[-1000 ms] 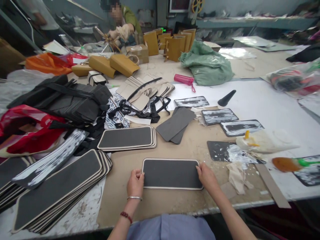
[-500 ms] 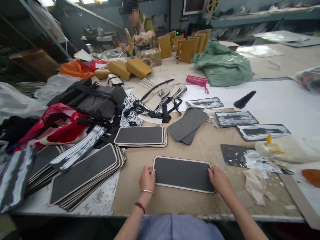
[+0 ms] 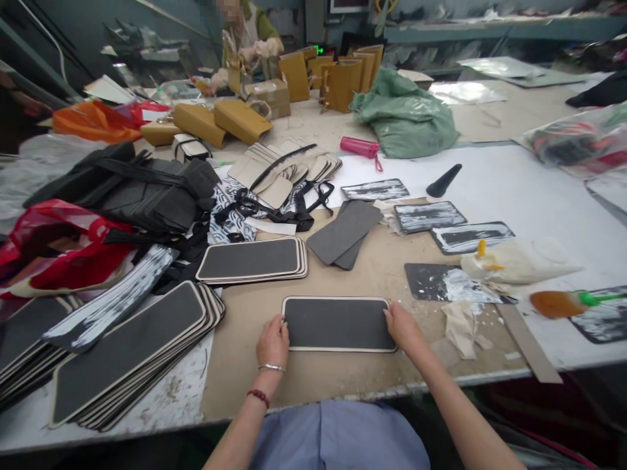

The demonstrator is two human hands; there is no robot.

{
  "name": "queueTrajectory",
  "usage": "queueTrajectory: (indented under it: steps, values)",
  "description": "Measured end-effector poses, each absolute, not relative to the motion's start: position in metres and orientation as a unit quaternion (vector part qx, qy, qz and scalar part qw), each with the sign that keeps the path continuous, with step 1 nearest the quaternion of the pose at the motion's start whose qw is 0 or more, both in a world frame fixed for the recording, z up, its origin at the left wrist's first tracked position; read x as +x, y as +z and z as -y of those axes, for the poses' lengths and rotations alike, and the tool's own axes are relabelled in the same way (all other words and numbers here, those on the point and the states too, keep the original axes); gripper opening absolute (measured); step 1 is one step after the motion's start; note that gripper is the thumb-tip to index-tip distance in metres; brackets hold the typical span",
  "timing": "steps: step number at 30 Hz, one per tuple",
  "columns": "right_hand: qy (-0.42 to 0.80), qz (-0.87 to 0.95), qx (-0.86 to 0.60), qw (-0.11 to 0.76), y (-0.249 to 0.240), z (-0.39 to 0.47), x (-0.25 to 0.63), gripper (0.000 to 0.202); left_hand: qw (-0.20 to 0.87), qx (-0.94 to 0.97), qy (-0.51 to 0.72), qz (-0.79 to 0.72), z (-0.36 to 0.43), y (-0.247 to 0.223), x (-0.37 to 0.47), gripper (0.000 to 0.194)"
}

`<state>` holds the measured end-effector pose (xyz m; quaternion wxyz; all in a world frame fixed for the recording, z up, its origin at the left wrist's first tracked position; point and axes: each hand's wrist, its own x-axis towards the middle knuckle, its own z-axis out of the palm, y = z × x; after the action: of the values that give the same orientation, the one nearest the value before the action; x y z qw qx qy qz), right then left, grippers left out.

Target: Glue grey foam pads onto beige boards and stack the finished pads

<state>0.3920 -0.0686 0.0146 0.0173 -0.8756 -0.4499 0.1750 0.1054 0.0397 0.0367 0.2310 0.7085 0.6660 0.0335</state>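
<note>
A dark grey rounded panel with a pale border [image 3: 339, 324] lies level between my hands, just over the brown board. My left hand [image 3: 273, 343] is closed on its left end, thumb and fingers pinching the edge. At the opposite end my right hand [image 3: 404, 326] grips the right edge the same way. Behind it sits a short stack of similar bordered panels [image 3: 249, 259]. Two plain grey panels [image 3: 345, 232] lie crossed to the right of that stack. A taller, fanned stack of bordered panels [image 3: 130, 349] rests to my left.
White-smeared panels [image 3: 431, 215] and a milky bag with a yellow tip [image 3: 519, 260] lie at right, near an orange-brown brush [image 3: 558, 303]. Black bags [image 3: 142, 189] and a red bag [image 3: 59, 241] crowd the left. Across the table a person [image 3: 249, 32] handles mustard-coloured bags [image 3: 343, 85].
The view has swung right, so things sit farther left in it. The panel has turned slightly and now lies level; both hands keep hold of its ends.
</note>
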Motion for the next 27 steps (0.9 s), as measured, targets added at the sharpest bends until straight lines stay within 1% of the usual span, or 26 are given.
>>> queueTrajectory:
  steps: [7, 17, 21, 24, 27]
  values:
    - [0.186, 0.439, -0.879, 0.011, 0.021, 0.067, 0.389, 0.015, 0.193, 0.75, 0.014, -0.632, -0.038, 0.033, 0.104, 0.028]
    - [0.205, 0.419, -0.885, -0.012, 0.029, 0.062, 0.386, 0.018, 0.155, 0.774, 0.0, -0.614, -0.037, 0.031, 0.104, 0.029]
    - [0.209, 0.421, -0.883, -0.018, 0.029, 0.061, 0.388, 0.017, 0.105, 0.808, -0.025, -0.579, -0.037, 0.03, 0.104, 0.029]
    - [0.211, 0.426, -0.88, -0.024, 0.03, 0.06, 0.388, 0.018, 0.053, 0.849, -0.03, -0.526, -0.038, 0.03, 0.104, 0.035]
    - [0.213, 0.426, -0.879, -0.033, 0.03, 0.058, 0.388, 0.02, 0.015, 0.899, 0.007, -0.437, -0.041, 0.023, 0.102, 0.047]
